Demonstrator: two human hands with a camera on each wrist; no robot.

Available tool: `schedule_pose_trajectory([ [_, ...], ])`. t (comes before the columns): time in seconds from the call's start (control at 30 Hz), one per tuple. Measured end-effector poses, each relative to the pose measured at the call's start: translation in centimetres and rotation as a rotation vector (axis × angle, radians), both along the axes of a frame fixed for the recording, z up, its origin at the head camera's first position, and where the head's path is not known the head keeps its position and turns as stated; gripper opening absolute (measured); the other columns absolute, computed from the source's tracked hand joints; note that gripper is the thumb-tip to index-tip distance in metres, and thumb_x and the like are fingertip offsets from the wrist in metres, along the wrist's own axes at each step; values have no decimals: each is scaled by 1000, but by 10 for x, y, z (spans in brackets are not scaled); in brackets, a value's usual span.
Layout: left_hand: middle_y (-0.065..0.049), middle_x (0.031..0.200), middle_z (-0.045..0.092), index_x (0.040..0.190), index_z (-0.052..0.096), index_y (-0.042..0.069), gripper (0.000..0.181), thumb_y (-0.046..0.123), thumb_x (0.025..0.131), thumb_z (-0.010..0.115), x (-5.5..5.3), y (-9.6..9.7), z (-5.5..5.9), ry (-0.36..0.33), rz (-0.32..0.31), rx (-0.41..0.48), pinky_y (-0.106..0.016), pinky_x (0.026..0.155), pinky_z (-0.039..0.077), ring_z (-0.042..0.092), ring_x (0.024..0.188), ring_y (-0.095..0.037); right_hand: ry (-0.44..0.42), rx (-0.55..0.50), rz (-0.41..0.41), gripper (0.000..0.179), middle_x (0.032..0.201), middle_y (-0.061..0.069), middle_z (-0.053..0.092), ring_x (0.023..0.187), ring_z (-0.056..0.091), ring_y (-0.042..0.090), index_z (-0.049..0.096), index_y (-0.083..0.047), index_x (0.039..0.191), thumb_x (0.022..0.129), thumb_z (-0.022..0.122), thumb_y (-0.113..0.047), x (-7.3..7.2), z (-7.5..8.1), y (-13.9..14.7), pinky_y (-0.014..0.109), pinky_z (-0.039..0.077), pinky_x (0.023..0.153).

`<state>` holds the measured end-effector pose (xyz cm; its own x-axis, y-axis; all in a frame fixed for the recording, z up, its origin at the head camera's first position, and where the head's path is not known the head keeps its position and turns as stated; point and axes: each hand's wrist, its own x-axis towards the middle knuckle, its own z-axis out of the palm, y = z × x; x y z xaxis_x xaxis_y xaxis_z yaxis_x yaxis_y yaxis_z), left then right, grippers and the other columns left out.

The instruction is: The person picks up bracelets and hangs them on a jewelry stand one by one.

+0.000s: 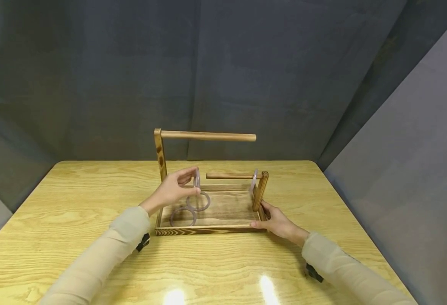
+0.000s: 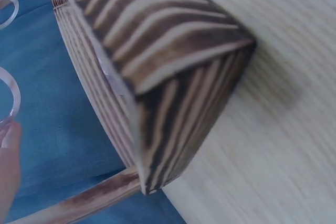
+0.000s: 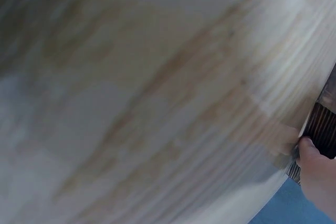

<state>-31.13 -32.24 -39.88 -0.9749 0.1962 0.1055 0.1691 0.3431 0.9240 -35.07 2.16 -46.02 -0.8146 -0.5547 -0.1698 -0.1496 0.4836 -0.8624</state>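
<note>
Left hand [image 1: 171,189] pinching an upright ring [image 1: 197,179], just beside the free end of the lower rod [image 1: 229,176], right hand [image 1: 279,223] gripping the rack's [image 1: 208,231] near right corner, bench [image 1: 223,262] extending past both sides.

The tray [image 1: 208,231] sits on the table [image 1: 93,186], before a curtain [image 1: 227,76]. Two rings [image 1: 209,202] lie at its left. Above them the left hand [image 1: 174,186] holds another ring [image 1: 197,178], left of the lower bar [image 1: 229,176]; a fourth ring [image 1: 254,181] hangs at that bar's right end. The right hand [image 1: 278,221] grips the tray's near right corner.
</note>
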Motion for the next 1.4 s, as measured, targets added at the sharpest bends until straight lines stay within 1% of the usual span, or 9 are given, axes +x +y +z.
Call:
schedule_pose_trajectory([
  [0.27, -3, 144, 38, 141, 38, 17, 74, 30, 77, 74, -4, 6, 10, 26, -23, -11, -37, 108, 32, 37, 132, -25, -5, -1, -4, 95, 150, 24, 14, 136, 18, 41, 9, 0, 147, 80, 71, -27, 1, 0, 0, 53, 25, 108],
  [0.43, -3, 144, 39, 140, 39, 17, 73, 29, 77, 75, -9, 12, 16, 31, -49, -21, -37, 107, 34, 37, 132, -24, -6, 9, -8, 95, 150, 25, 14, 135, 19, 42, 8, -1, 147, 81, 70, -28, 1, 0, 1, 54, 28, 106],
  [0.57, -2, 143, 40, 139, 41, 20, 73, 32, 75, 75, -12, 15, 17, 40, -63, -46, -37, 106, 35, 39, 131, -24, -11, 14, -12, 96, 150, 25, 14, 135, 19, 42, 7, -1, 147, 81, 70, -28, 2, -1, 1, 54, 29, 106],
  [0.67, 0, 143, 40, 138, 40, 23, 74, 36, 74, 76, -14, 17, 18, 28, -67, -75, -37, 106, 36, 39, 131, -24, -5, 14, -14, 95, 150, 24, 14, 135, 20, 42, 8, -1, 147, 80, 71, -28, 3, -1, 1, 53, 28, 107],
  [0.77, 0, 143, 40, 138, 40, 25, 76, 38, 73, 76, -15, 20, 19, 15, -72, -112, -37, 106, 35, 40, 130, -24, -7, 21, -16, 94, 150, 24, 15, 135, 20, 42, 8, -2, 147, 81, 70, -28, 4, -1, 0, 53, 29, 106],
  [0.9, -1, 142, 40, 139, 39, 25, 78, 40, 72, 76, -19, 25, 20, 12, -87, -140, -38, 107, 34, 39, 131, -24, -14, 16, -14, 93, 149, 26, 15, 134, 21, 43, 7, -1, 147, 82, 69, -25, 4, 0, 0, 54, 31, 105],
  [1.1, 1, 143, 40, 138, 40, 24, 80, 41, 70, 77, -22, 32, 22, 19, -106, -155, -37, 109, 32, 37, 132, -20, -6, 13, -12, 94, 150, 25, 14, 135, 20, 42, 8, 0, 147, 81, 70, -27, 3, 1, 0, 53, 28, 106],
  [1.3, 2, 143, 39, 139, 39, 25, 81, 45, 70, 76, -27, 37, 24, 26, -145, -188, -37, 110, 30, 34, 134, -19, -15, 36, -23, 94, 149, 26, 17, 134, 23, 43, 8, -2, 147, 82, 69, -29, 4, 1, 1, 53, 34, 103],
  [1.4, -1, 143, 39, 139, 38, 24, 80, 45, 71, 75, -29, 38, 27, 28, -153, -201, -38, 109, 30, 34, 134, -21, -15, 31, -31, 94, 149, 26, 18, 134, 23, 42, 9, -1, 147, 81, 70, -28, 3, 1, 1, 53, 33, 103],
])
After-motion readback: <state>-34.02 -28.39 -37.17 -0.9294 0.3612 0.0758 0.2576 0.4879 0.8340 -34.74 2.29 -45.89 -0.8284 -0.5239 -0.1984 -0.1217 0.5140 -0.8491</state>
